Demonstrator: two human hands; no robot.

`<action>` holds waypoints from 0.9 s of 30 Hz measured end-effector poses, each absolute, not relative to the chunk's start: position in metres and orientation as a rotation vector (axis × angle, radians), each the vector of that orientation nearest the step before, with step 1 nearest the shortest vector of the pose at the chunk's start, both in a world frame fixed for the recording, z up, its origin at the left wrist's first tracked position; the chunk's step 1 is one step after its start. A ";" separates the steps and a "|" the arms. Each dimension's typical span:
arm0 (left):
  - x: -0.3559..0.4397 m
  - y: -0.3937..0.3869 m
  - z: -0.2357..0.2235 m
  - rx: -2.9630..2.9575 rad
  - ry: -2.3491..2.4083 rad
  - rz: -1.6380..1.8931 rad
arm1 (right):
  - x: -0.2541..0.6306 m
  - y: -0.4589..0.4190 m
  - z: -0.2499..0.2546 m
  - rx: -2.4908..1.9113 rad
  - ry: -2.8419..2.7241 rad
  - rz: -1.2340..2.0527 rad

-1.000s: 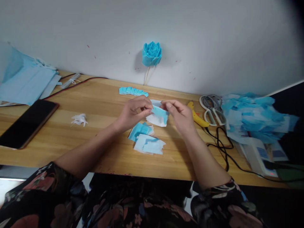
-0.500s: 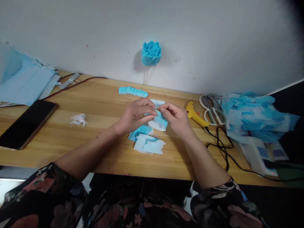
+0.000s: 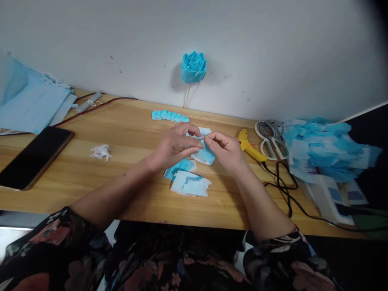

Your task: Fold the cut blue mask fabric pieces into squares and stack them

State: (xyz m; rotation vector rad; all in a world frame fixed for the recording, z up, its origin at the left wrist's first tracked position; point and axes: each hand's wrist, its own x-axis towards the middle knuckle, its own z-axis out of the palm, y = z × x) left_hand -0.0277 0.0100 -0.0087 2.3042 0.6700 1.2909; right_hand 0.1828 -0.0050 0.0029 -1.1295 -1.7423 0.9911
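Between my two hands is a blue and white piece of mask fabric (image 3: 207,155), its upper edge pinched by my fingers. My left hand (image 3: 174,146) is closed at its left side, thumb and forefinger near the edge. My right hand (image 3: 224,148) pinches the top edge with thumb and forefinger. Just behind lies a pale cut piece (image 3: 203,132), partly hidden by the hands. Nearer to me, a blue piece (image 3: 182,167) and a stack of whitish pieces (image 3: 191,184) lie on the table.
A blue fabric rose (image 3: 194,68) on a stick leans at the wall, behind a row of folded blue pieces (image 3: 169,116). At right are a yellow glue gun (image 3: 251,146), scissors (image 3: 274,147) and a scrap heap (image 3: 321,145). A phone (image 3: 34,157) and masks (image 3: 33,101) lie left.
Both hands stay close together over the fabric piece. The left fingers have shifted slightly right along its upper edge, and the piece has tilted a little.
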 end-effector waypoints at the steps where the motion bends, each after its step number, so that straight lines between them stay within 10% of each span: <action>1: -0.027 0.010 -0.010 2.299 0.669 1.296 | 0.183 -0.005 0.002 -1.131 -1.727 0.986; 27: -0.017 0.003 -0.007 1.980 0.905 1.362 | 0.179 -0.001 -0.002 -1.137 -1.467 0.830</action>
